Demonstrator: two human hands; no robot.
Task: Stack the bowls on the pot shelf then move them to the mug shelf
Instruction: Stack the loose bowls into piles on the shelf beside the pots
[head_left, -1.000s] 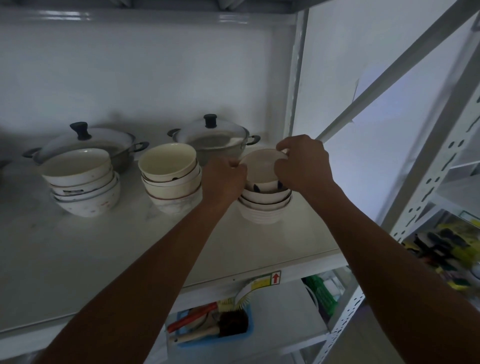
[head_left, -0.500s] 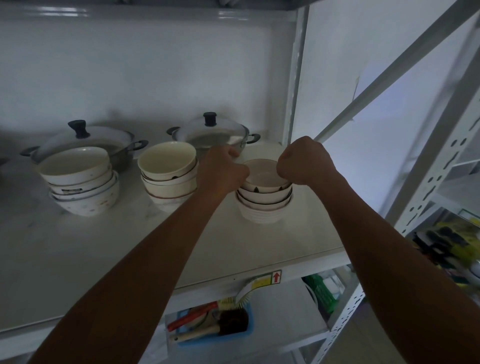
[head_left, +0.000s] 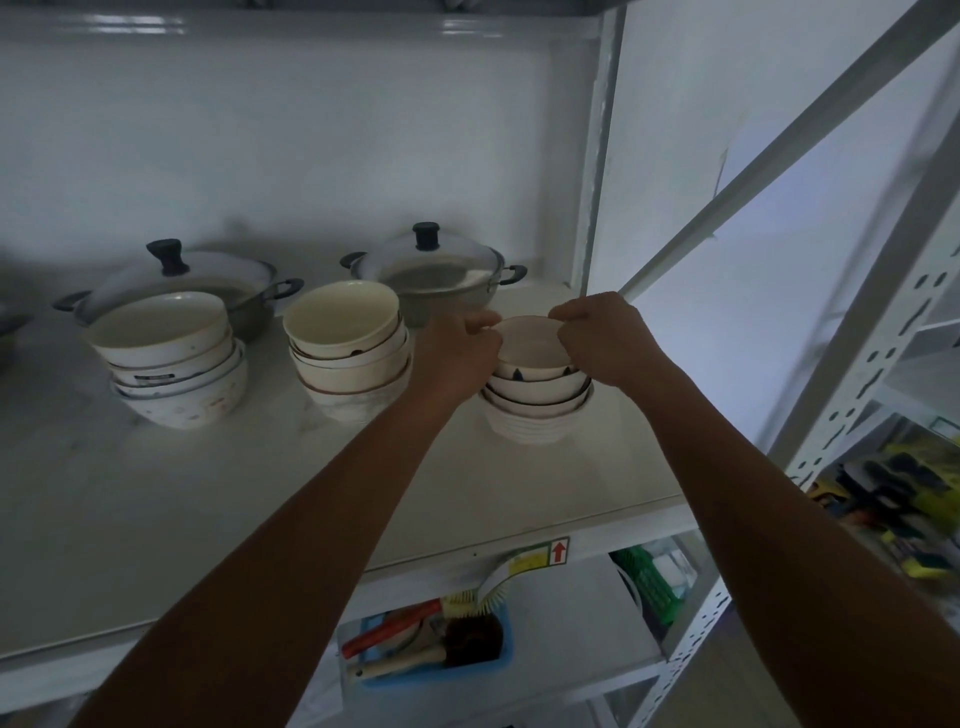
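Three stacks of pale bowls stand on the white pot shelf (head_left: 208, 499): a left stack (head_left: 171, 358), a middle stack (head_left: 348, 353) and a right stack (head_left: 537, 400). My left hand (head_left: 457, 358) and my right hand (head_left: 605, 338) pinch opposite sides of the rim of the top bowl (head_left: 530, 345) of the right stack. That small white bowl has dark marks on its side and sits in the bowl below it. Two lidded metal pots (head_left: 182, 286) (head_left: 431, 270) stand behind the stacks.
A white upright post (head_left: 597, 156) and a slanted brace (head_left: 779, 140) bound the shelf on the right. Below, a blue tray (head_left: 431, 644) holds brushes, with a green basket (head_left: 649, 582) beside it. Colourful items (head_left: 904, 499) fill a rack at far right.
The top bowl was tilted between my hands a second ago. It then settled flat on the right stack with my fists drawn in, and now my fingers pinch its rim on both sides.
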